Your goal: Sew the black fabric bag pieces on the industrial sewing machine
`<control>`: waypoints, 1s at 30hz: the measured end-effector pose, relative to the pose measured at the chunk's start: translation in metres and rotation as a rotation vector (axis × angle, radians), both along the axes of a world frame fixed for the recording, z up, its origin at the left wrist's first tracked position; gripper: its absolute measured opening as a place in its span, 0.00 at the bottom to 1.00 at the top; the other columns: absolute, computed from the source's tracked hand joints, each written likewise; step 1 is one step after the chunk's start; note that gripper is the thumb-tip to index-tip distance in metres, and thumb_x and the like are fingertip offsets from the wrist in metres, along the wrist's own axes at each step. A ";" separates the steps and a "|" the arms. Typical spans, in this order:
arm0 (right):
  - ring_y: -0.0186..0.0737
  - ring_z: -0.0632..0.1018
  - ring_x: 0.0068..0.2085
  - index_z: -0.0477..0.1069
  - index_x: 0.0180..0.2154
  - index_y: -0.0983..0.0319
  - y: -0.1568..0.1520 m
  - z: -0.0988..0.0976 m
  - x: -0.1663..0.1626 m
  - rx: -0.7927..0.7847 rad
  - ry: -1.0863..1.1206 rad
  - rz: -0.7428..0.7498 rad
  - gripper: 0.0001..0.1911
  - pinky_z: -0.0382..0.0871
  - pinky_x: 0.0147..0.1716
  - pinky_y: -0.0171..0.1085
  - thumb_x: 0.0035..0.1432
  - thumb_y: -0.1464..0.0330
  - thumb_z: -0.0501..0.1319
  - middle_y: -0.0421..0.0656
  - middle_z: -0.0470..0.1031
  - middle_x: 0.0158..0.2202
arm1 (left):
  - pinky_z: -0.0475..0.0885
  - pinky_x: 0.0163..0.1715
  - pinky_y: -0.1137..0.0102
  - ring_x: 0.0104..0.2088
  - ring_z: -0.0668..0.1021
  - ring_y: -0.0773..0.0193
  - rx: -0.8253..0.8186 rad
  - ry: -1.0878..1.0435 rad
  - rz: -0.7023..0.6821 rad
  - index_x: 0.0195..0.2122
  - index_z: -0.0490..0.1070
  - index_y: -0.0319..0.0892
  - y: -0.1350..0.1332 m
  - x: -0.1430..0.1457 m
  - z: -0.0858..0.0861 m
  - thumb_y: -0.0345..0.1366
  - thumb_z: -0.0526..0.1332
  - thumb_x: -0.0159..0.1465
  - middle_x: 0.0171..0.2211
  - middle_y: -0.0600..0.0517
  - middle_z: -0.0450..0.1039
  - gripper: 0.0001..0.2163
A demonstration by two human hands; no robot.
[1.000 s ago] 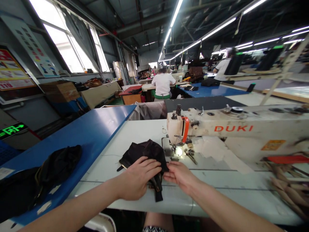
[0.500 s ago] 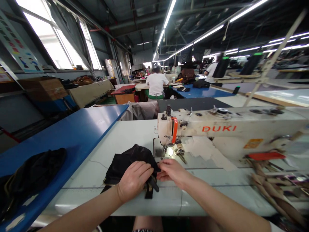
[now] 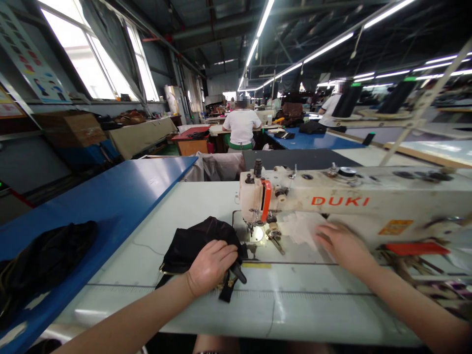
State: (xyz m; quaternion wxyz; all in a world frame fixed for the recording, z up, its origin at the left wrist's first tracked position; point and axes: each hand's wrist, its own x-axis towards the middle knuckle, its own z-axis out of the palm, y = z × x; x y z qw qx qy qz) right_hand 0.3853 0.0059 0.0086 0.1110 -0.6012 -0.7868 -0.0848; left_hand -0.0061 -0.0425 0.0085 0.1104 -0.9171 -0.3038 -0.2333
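Cloth: black cloth piece (image 3: 199,243) lies bunched on the white counter (image 3: 302,307), just left of the sewing machine (image 3: 332,199) needle.
Left grip: the left hand (image 3: 211,265) is closed on the near edge of the cloth, pressing it down, with a dark strap (image 3: 226,290) poking out under the fingers.
Right grip: the right hand (image 3: 341,246) is open and flat, holding nothing, on a pale cloth scrap (image 3: 302,228) under the machine arm, well apart from the black cloth.
Slip risk: with only one hand on it, the bunched cloth could slide or unfold, and the edges might not stay lined up.
Needle risk: the left fingers are near the needle, so a push too far could bring them under it.
Snag risk: the loose strap could catch on the counter edge.
Other stuff: another dark pile (image 3: 47,255) sits far left of the left grip on the blue counter (image 3: 121,196).
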 end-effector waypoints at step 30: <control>0.42 0.75 0.32 0.70 0.28 0.62 -0.009 0.013 -0.022 -0.093 -0.144 -0.093 0.09 0.61 0.28 0.36 0.59 0.74 0.55 0.46 0.74 0.30 | 0.70 0.45 0.61 0.43 0.72 0.58 -0.099 -0.086 0.014 0.44 0.70 0.39 0.002 0.002 -0.009 0.17 0.49 0.52 0.44 0.47 0.74 0.22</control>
